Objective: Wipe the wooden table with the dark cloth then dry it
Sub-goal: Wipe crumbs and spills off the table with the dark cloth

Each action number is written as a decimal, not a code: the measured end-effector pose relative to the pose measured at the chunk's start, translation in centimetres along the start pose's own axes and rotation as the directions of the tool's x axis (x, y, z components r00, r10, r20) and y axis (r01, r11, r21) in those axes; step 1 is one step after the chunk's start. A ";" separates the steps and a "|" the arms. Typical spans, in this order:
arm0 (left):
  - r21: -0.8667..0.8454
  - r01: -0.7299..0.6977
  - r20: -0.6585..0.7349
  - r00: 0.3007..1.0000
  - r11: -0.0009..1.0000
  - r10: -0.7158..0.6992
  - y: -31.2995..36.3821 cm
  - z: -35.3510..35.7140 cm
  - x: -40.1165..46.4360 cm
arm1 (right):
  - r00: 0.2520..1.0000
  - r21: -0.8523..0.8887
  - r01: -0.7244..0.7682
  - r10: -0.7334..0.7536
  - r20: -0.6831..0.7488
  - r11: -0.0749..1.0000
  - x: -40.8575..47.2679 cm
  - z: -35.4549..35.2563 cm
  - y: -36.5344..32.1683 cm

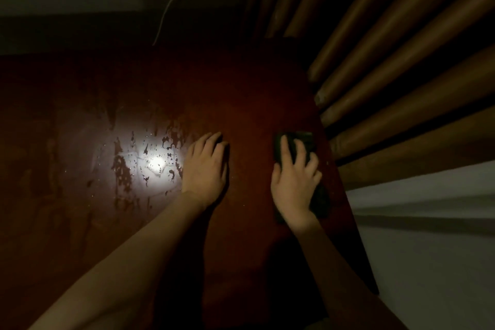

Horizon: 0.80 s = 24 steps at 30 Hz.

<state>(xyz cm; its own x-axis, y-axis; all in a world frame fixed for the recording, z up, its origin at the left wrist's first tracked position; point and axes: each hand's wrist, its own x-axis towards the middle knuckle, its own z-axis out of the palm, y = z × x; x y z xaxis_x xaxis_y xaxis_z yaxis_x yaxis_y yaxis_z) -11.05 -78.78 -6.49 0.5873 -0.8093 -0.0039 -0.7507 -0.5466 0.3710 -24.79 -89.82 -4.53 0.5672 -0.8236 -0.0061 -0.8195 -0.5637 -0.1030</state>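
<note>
The dark reddish wooden table [80, 195] fills most of the view in dim light. A bright reflection and wet streaks with droplets show on its left middle. My right hand [294, 177] lies flat on the dark cloth [305, 139], pressing it to the table close to the right edge. The cloth sticks out beyond my fingertips and behind my wrist. My left hand [206, 166] rests palm down on the bare wood, a little left of the cloth, fingers slightly apart and holding nothing.
Brown curtain folds [401, 61] hang along the table's right and far right side. A pale wall or floor [428, 249] shows at the lower right past the table edge. A thin white cord [171, 2] hangs behind the far edge.
</note>
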 end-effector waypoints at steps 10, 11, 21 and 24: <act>-0.014 0.020 -0.005 1.000 1.000 -0.020 1.7 0.6 -5.7 | 0.999 0.007 0.045 -0.045 0.002 0.999 -1.2 -0.2 4.1; -0.016 0.027 0.002 1.000 1.000 -0.027 1.5 0.6 -6.2 | 0.999 0.021 -0.044 0.044 0.012 0.999 0.1 -0.3 4.6; 0.041 0.099 -0.027 0.995 0.994 -0.098 1.0 0.2 -11.0 | 0.999 0.016 0.042 -0.042 -0.001 0.999 -6.4 -0.4 -0.7; 0.040 0.123 0.005 0.992 0.992 -0.123 0.7 0.6 -12.2 | 0.970 0.015 0.240 -0.241 0.042 0.971 -10.0 -0.1 -3.3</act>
<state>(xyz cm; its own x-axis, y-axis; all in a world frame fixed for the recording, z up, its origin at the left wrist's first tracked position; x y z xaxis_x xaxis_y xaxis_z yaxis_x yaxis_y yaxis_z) -18.88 -69.42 -6.76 0.6736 -0.7371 -0.0545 -0.6845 -0.6500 0.3299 -27.81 -79.71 -4.00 0.7508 -0.6601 -0.0225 -0.6578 -0.7442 -0.1161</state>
